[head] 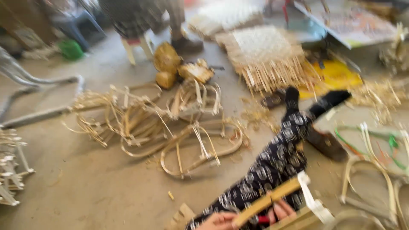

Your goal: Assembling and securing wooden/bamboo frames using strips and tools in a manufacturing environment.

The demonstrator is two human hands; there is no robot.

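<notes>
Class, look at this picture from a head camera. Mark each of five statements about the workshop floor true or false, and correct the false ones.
1. A pile of bent cane hoops lies on the floor. True.
2. The person's legs are stretched out along the floor. True.
3. Both hands are empty. False: the right hand and the left hand are on a wooden strip.
4. The person wears white socks. False: the socks are black.
5. A green thing sits on the floor far off to the left. True.
</notes>
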